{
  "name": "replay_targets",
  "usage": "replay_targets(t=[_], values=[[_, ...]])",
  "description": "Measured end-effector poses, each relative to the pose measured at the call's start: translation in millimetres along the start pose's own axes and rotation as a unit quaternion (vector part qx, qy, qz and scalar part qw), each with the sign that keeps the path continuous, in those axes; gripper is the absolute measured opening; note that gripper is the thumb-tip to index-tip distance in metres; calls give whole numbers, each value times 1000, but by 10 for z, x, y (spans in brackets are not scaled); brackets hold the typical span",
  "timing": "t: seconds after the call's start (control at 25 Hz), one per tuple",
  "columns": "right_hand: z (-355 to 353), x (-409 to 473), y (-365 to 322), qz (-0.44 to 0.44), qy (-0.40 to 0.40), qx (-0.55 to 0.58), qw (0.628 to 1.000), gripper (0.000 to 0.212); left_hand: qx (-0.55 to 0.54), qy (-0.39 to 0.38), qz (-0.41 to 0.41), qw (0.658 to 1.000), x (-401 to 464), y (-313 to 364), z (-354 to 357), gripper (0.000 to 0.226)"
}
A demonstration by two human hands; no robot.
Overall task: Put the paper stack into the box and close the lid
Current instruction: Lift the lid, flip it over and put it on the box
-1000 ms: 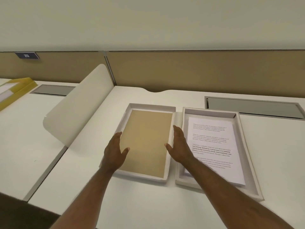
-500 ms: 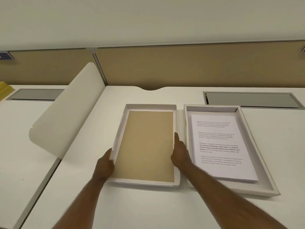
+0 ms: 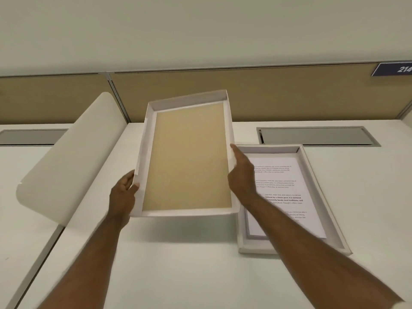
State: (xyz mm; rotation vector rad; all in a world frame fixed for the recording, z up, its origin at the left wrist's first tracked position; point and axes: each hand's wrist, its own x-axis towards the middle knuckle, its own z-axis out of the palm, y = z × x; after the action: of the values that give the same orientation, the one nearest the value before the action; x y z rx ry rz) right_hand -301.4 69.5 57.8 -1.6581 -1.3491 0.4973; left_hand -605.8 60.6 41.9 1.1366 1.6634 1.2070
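The lid (image 3: 189, 159), a shallow white tray with a tan inside, is lifted off the desk and tilted, its open side facing me. My left hand (image 3: 124, 192) grips its left rim near the front corner. My right hand (image 3: 242, 175) presses flat against its right rim. To the right, the grey box (image 3: 316, 186) lies flat on the desk. Inside it rests the paper stack (image 3: 283, 188), with printed text on the top sheet. My right forearm crosses over the box's near left part.
A curved white divider panel (image 3: 73, 157) stands to the left of the lid. Two grey cable hatches (image 3: 316, 136) are set into the white desk (image 3: 189, 259) along the tan partition (image 3: 267, 94). A blue sign reading 214 (image 3: 394, 69) hangs at top right.
Both hands closed on the lid's sides and raised it off the desk, tilting it toward me. The view has shifted right.
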Motion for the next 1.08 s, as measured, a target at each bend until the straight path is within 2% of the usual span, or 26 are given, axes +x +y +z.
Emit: replay_targets(t=[0.12,0.24,0.32,0.4,0.52,0.64,0.72,0.84,0.96,1.04,1.08], values=[[-413,265,6,-32,53,13,998,77,-159,-92,-52,982,-8,361,223,40],[-789,399,116,-64,74,29,995,72,-268,-211,-132,931,-143,600,479,43],[-1020,443,217,-72,65,33,995,67,-289,-263,-116,913,-243,688,694,46],[-1191,480,273,-60,55,22,996,59,-286,-282,-61,914,-322,783,897,46],[-1435,548,214,-68,45,-26,996,42,-269,-255,14,929,-449,1002,1255,42],[-1603,565,-64,-149,12,-16,989,34,-234,-173,100,951,-649,1243,1647,39],[-1682,513,-303,-190,-49,8,981,40,-187,-102,155,965,-835,1387,1938,43],[-1758,422,-632,-195,-118,51,972,52,-91,36,214,972,-1114,1524,2359,48],[-1801,361,-819,-210,-95,95,968,65,-55,87,260,960,-1374,1570,2704,57],[-1834,335,-871,-192,-25,113,975,71,-33,84,292,952,-1525,1546,2871,62],[-1857,326,-871,-178,22,125,976,70,-42,56,293,954,-1586,1544,2932,70]])
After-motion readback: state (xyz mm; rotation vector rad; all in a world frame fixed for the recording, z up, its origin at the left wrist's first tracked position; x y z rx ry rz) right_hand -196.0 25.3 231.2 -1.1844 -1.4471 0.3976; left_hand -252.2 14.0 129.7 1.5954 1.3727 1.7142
